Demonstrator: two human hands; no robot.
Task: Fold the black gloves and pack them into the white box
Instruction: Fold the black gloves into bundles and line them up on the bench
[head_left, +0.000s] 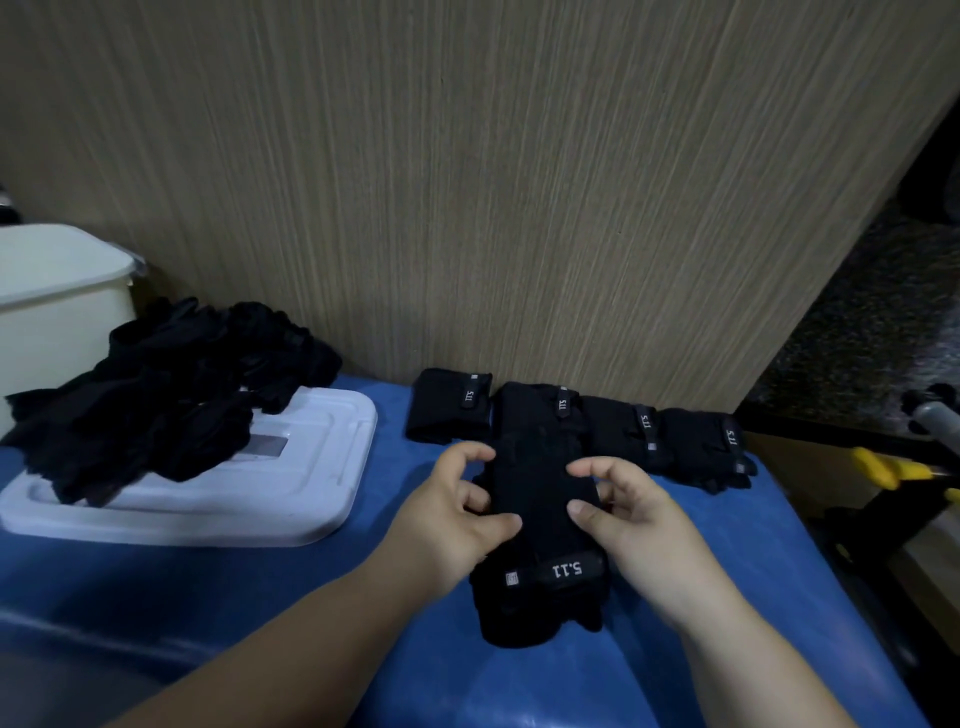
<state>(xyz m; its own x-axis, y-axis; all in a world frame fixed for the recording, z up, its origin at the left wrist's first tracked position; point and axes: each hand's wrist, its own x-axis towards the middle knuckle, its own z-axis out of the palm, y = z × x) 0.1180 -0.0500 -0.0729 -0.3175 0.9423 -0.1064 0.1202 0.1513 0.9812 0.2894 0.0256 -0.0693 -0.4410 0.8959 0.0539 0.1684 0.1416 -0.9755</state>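
Observation:
A black glove (540, 525) with a "5.11" strap lies stretched out on the blue table (727, 649) in front of me. My left hand (457, 519) grips its left edge and my right hand (634, 519) grips its right edge, fingers and thumbs curled round the fabric. Behind it, several folded black gloves (618, 426) stand in a row against the wooden panel. A loose pile of black gloves (156, 395) lies on a white lid (291, 493) at the left. The white box (57, 312) stands at the far left.
A wood-grain panel (493, 182) rises right behind the table. Beyond the table's right edge stands a black frame with a yellow clamp-like part (883, 470) and dark floor.

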